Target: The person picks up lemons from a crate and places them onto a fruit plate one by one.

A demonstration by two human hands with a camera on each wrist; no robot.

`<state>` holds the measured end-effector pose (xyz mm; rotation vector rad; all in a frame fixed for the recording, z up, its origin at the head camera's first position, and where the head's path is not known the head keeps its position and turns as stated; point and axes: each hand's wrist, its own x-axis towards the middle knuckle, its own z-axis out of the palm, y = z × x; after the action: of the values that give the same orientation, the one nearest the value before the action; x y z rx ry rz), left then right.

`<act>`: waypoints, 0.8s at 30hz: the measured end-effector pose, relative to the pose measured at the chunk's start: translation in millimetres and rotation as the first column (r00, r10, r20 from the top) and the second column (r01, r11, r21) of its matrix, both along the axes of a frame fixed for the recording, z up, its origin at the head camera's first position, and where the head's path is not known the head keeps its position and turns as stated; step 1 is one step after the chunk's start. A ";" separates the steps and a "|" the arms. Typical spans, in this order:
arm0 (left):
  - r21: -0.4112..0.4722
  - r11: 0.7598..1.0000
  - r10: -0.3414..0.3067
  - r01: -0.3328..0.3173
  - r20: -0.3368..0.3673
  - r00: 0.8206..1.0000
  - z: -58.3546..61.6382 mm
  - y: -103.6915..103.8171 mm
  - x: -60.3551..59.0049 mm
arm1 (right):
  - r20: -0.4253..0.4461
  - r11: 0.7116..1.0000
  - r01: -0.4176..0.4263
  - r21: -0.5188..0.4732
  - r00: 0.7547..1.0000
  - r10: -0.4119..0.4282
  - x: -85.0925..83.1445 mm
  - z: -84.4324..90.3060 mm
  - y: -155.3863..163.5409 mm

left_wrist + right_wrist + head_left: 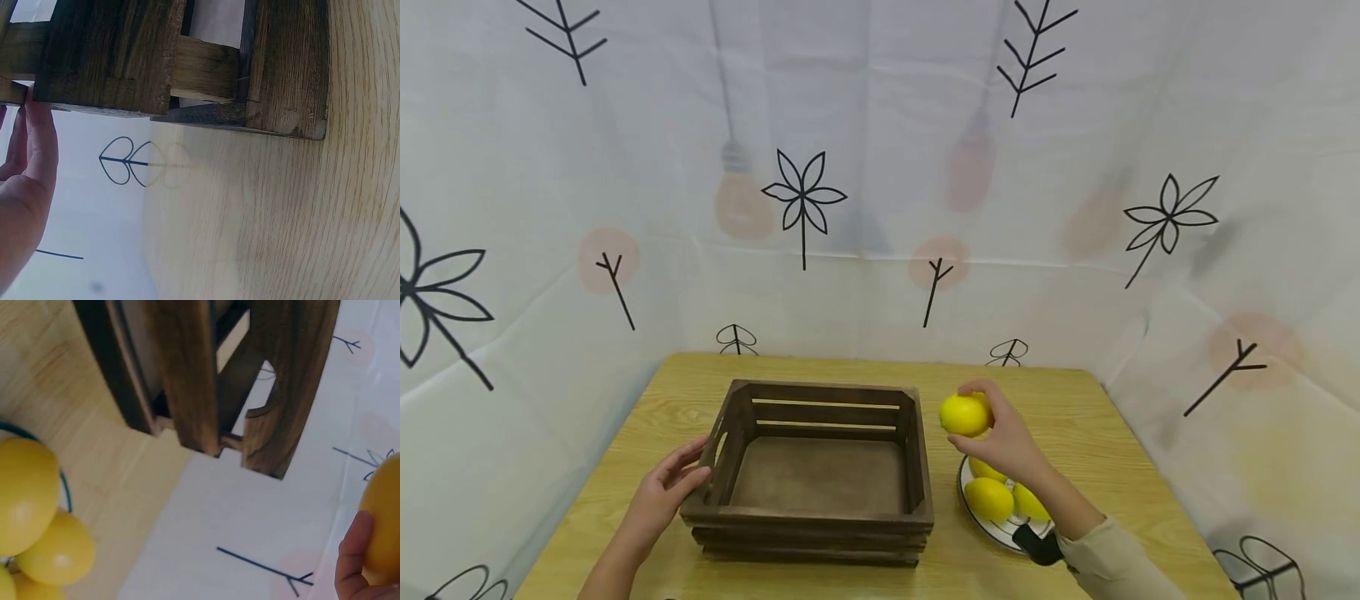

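Observation:
A dark wooden crate point(820, 467) stands empty in the middle of the wooden table point(1075, 417). My left hand point(666, 492) rests against the crate's left end point(106, 56) with straight fingers point(37, 134). My right hand point(1003, 442) holds a yellow lemon point(964, 414) in the air just right of the crate's far right corner, above a white plate point(992, 529). The lemon point(382, 515) shows at the right edge of the right wrist view, with a fingertip point(353, 550) on it. On the plate lie several more lemons point(988, 498) point(28, 494).
A white cloth with black leaf prints point(805, 200) walls in the table at the back and both sides. A black object point(1037, 546) lies at the plate's near rim by my right sleeve point(1120, 567). Bare tabletop point(281, 219) surrounds the crate.

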<state>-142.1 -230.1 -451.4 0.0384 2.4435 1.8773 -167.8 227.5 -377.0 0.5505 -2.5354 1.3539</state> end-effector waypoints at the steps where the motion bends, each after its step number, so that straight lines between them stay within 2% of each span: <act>1: 0.001 1.000 0.000 0.000 -0.001 1.000 -0.2 -0.1 -0.1 | -0.004 1.000 0.005 0.001 1.000 -0.005 1.4 -1.7 2.8; 9: 0.008 1.000 0.004 -0.004 0.003 1.000 0.4 0.3 -0.7 | -0.030 0.998 0.061 0.010 0.998 -0.060 11.5 -14.9 24.1; 11: 0.005 1.000 0.005 -0.005 -0.003 1.000 0.4 0.4 -0.7 | -0.044 0.997 0.076 0.014 0.996 -0.076 17.9 -11.4 24.8; 15: 0.015 1.000 0.002 -0.002 -0.008 1.000 -1.1 0.3 -0.5 | -0.044 0.993 0.114 0.013 0.993 -0.113 24.3 -15.5 31.0; 24: 0.038 0.999 -0.012 0.012 -0.007 1.000 -0.4 -0.1 -0.1 | 0.014 0.981 0.196 -0.010 0.980 -0.196 32.5 -51.2 55.7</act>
<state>-142.2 -230.2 -451.8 0.0615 2.4061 1.9224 -135.4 283.2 -428.2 0.2806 -2.5131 1.3046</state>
